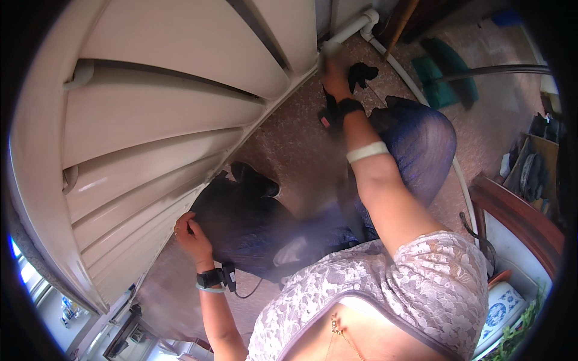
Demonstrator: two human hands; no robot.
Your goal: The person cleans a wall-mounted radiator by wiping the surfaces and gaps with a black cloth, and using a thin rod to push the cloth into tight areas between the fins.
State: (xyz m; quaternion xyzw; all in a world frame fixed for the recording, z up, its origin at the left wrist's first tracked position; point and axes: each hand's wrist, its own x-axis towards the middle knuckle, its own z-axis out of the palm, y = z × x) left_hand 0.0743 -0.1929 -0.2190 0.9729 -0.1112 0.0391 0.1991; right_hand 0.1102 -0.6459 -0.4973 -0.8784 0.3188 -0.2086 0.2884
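My left hand (193,237) is at the left, by the lower edge of a cream slatted panel (167,99), its fingers curled. Whether it grips that edge I cannot tell. My right hand (334,74) reaches down to the floor near the panel's far end; its fingers are blurred, so what they hold or touch is unclear. Just right of it lies a small black item (362,74), perhaps cloth. Each wrist wears a black strap, with a small black box on the left one.
White pipes (356,27) run along the floor behind my right hand. A green dustpan-like object (435,81) is at the upper right. A wooden frame edge (519,216) and a blue-and-white pot (501,311) are at the right. My knees are bent above the speckled floor (289,144).
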